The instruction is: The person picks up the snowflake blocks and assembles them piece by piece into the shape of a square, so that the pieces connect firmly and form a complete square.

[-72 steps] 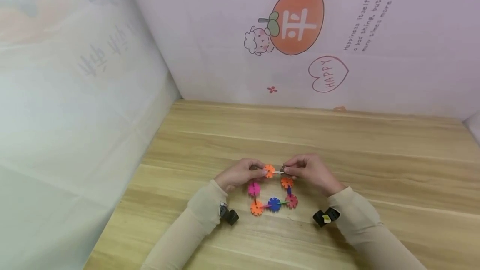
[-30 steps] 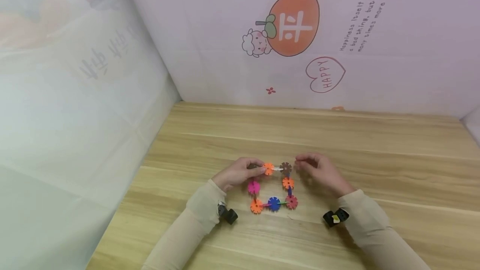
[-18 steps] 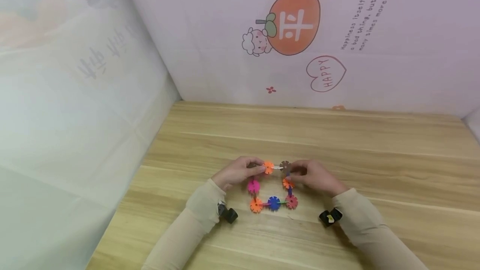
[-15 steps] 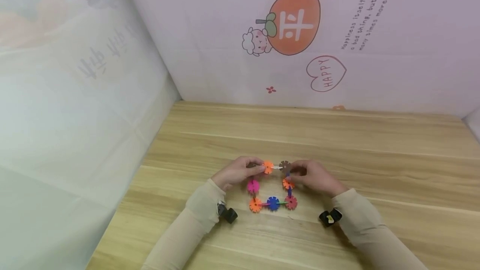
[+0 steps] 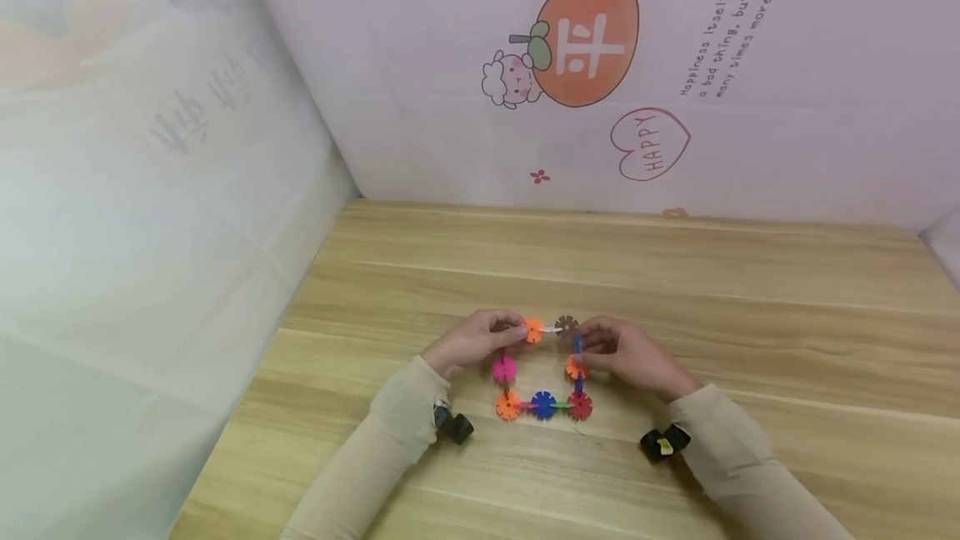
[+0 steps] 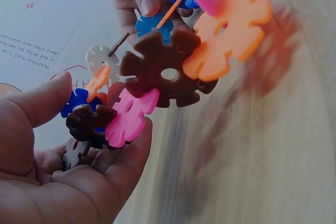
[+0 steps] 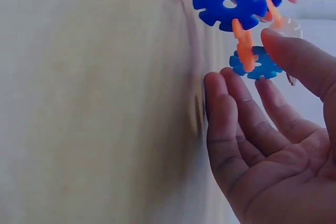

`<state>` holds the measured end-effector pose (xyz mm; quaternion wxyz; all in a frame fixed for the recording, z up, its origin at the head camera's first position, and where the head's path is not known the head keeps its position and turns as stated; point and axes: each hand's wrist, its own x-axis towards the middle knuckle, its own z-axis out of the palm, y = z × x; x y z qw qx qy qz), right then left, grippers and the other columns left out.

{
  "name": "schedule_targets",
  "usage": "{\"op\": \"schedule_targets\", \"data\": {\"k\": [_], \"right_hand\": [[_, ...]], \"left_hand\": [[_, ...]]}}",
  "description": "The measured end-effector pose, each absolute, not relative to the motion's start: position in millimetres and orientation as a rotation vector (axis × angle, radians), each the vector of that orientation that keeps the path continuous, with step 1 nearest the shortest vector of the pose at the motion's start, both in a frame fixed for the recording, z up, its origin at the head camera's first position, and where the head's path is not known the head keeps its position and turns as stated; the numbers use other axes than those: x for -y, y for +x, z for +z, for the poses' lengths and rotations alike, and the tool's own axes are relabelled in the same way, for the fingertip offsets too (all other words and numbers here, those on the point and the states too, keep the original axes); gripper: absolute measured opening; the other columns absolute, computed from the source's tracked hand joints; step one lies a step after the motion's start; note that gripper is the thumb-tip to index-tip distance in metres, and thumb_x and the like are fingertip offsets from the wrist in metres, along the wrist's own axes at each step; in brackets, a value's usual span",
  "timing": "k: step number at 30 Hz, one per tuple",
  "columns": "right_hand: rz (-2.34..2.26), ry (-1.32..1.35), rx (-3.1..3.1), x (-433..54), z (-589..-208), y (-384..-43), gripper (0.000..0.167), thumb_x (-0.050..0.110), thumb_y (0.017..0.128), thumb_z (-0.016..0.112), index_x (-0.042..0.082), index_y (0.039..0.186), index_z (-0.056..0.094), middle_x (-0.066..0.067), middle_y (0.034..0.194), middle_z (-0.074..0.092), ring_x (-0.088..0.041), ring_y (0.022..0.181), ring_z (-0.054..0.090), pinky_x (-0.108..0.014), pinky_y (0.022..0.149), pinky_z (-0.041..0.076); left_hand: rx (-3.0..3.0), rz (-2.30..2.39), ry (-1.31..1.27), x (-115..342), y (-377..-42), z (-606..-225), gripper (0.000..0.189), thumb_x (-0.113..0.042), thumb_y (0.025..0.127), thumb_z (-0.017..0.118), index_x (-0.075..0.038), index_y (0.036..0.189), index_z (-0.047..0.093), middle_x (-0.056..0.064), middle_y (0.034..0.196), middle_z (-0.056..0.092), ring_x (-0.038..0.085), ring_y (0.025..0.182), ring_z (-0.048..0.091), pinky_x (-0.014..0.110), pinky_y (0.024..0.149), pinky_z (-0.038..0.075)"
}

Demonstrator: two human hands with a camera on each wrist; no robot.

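Notched plastic snowflake discs, slotted together edge to edge, form a squarish ring; its near side includes a dark blue disc (image 5: 543,405). My left hand (image 5: 472,340) grips the far left corner, next to an orange disc (image 5: 533,330). In the left wrist view the thumb presses a small blue disc (image 6: 76,102), and fingers lie under a brown disc and a pink disc (image 6: 128,121). My right hand (image 5: 637,357) pinches a light blue disc (image 7: 268,69) between thumb and fingers, on the right side between the brown disc (image 5: 567,327) and an orange one.
The wooden table (image 5: 420,265) meets a printed cloth wall (image 5: 450,140) behind and a pale cloth wall (image 5: 187,232) on the left. Black wrist cameras (image 5: 454,426) sit on both wrists.
My right hand let go of the brown disc, drew off to the right, then came back and pinched the light blue disc. The left hand kept its grip. The ring shifted slightly left and away.
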<state>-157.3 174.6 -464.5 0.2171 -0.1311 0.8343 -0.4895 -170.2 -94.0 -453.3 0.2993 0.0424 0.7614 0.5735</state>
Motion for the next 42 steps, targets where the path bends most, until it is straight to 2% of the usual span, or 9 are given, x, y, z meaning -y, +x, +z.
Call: {"op": "schedule_targets", "data": {"k": [6, 13, 25, 30, 38, 42], "right_hand": [[-1.392, -0.355, -2.289, -172.1, -467.2, -155.5, 0.066, 0.030, 0.085, 0.078, 0.010, 0.140, 0.047, -0.014, 0.119, 0.068, -0.027, 0.110, 0.065, -0.040, 0.087, 0.057], [-1.400, -0.429, -2.301, -168.5, -470.0, -154.4, 0.082, 0.032, 0.083, 0.080, 0.016, 0.151, 0.036, -0.011, 0.111, 0.071, -0.024, 0.100, 0.068, -0.034, 0.073, 0.057], [-1.432, -0.462, -2.286, -168.8, -469.6, -153.5, 0.080, 0.029, 0.085, 0.078, 0.018, 0.152, 0.035, -0.013, 0.112, 0.070, -0.024, 0.100, 0.068, -0.032, 0.073, 0.058], [-1.436, -0.468, -2.281, -168.9, -468.6, -153.5, 0.083, 0.029, 0.084, 0.079, 0.018, 0.153, 0.034, -0.013, 0.112, 0.070, -0.024, 0.099, 0.068, -0.034, 0.067, 0.058], [-1.424, -0.481, -2.301, -168.5, -467.5, -153.3, 0.082, 0.029, 0.084, 0.079, 0.019, 0.152, 0.035, -0.012, 0.111, 0.071, -0.023, 0.098, 0.068, -0.035, 0.065, 0.058], [-1.418, -0.482, -2.313, -168.7, -468.2, -153.8, 0.081, 0.029, 0.084, 0.079, 0.018, 0.152, 0.036, -0.011, 0.112, 0.071, -0.023, 0.100, 0.067, -0.032, 0.068, 0.058]], "left_hand": [[-2.026, 1.516, 0.136, 94.3, -170.3, -452.4, 0.027, -0.027, 0.098, 0.062, -0.011, 0.119, 0.066, 0.002, 0.112, 0.067, 0.016, 0.102, 0.060, 0.030, 0.091, 0.049], [-2.033, 1.504, 0.136, 94.4, -170.0, -452.4, 0.029, -0.028, 0.098, 0.062, -0.011, 0.121, 0.065, 0.003, 0.113, 0.066, 0.017, 0.104, 0.059, 0.033, 0.095, 0.048], [-2.018, 1.521, 0.127, 94.9, -170.4, -453.7, 0.028, -0.028, 0.098, 0.062, -0.011, 0.120, 0.066, 0.002, 0.113, 0.067, 0.017, 0.103, 0.060, 0.032, 0.093, 0.048], [-2.005, 1.531, 0.126, 95.1, -171.3, -453.5, 0.030, -0.027, 0.099, 0.061, -0.009, 0.121, 0.065, 0.005, 0.113, 0.068, 0.017, 0.102, 0.062, 0.031, 0.093, 0.050], [-1.991, 1.540, 0.126, 95.3, -171.8, -455.0, 0.028, -0.026, 0.099, 0.061, -0.008, 0.120, 0.065, 0.006, 0.112, 0.069, 0.016, 0.101, 0.063, 0.031, 0.093, 0.050], [-1.990, 1.537, 0.132, 95.4, -172.3, -455.9, 0.028, -0.026, 0.099, 0.060, -0.007, 0.119, 0.065, 0.006, 0.112, 0.070, 0.016, 0.101, 0.064, 0.032, 0.095, 0.050]]}}
